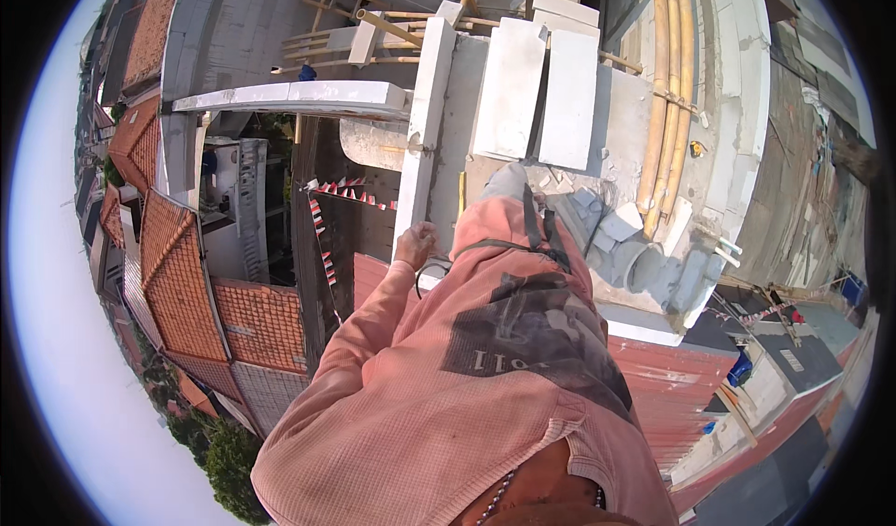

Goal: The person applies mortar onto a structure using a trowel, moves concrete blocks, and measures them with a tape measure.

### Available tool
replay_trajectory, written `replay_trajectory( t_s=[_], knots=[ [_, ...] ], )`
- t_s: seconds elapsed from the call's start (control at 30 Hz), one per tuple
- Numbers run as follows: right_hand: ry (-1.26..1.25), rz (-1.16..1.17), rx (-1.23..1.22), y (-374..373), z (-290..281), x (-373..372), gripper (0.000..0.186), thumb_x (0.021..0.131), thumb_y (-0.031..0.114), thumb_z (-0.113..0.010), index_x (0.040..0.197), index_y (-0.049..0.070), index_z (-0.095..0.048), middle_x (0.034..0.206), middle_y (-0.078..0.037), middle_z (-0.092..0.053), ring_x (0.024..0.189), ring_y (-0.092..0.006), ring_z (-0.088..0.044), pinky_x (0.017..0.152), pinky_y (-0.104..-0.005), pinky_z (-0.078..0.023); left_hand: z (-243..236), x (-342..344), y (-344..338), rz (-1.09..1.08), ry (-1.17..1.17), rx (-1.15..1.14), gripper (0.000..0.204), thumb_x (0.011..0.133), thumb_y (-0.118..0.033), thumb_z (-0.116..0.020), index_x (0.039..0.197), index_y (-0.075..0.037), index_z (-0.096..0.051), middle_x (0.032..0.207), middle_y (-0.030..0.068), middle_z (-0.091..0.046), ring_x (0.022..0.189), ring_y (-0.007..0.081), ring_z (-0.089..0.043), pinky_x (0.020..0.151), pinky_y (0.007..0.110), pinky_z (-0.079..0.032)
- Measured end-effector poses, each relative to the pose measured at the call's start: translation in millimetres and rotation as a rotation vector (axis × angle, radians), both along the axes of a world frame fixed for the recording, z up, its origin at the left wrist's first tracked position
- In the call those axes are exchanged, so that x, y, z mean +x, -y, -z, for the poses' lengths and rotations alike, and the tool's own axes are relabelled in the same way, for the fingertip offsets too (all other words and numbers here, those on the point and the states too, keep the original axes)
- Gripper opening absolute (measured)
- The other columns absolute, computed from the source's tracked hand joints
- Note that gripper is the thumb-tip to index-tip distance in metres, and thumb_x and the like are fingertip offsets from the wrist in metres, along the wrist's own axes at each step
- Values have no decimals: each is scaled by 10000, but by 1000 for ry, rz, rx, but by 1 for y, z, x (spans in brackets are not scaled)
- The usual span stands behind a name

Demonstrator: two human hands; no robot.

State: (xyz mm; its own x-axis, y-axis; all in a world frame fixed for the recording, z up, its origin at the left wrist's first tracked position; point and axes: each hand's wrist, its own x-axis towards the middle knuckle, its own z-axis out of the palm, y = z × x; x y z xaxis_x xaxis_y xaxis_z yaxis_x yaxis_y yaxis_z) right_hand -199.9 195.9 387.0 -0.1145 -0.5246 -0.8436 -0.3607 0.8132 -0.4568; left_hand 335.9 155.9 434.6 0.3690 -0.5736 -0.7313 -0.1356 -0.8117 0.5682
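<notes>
Curls left hand [417,245] loosely, cannot tell whether pinching anything, beside near end of white block wall [426,115]. Runs lengthwise ahead from that hand, along left edge of concrete floor [458,134].

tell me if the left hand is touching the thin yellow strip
Apart: the head view shows grey surface between the left hand and the thin yellow strip.

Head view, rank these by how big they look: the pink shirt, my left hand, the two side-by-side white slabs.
1. Pink shirt
2. Left white slab and right white slab, too alike to rank
3. Left hand
</notes>
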Motion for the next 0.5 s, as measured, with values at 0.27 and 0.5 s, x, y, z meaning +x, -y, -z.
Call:
replay_trajectory(
  t_s=[0.27,0.5],
  knots=[
    [-39,-126,-56,22,-14,-4,349,920,273,-543,1049,-5,-709,827,-159,-721,680,-207,-679,614,-332,-531,32,-4,-25,34,-25,31,202,873,-49,-584,1049,-17,-679,966,104,-743,925,192,-723,817,307,-554],
    [-31,24,-19,48,-28,31,303,928,232,-541,1051,14,-711,756,-113,-689,636,-178,-657,589,-300,-544,19,2,-23,-254,-493,109,528,937,-468,-661,1257,-60,-562,1175,116,-674,990,226,-677,840,358,-565]
  ],
)
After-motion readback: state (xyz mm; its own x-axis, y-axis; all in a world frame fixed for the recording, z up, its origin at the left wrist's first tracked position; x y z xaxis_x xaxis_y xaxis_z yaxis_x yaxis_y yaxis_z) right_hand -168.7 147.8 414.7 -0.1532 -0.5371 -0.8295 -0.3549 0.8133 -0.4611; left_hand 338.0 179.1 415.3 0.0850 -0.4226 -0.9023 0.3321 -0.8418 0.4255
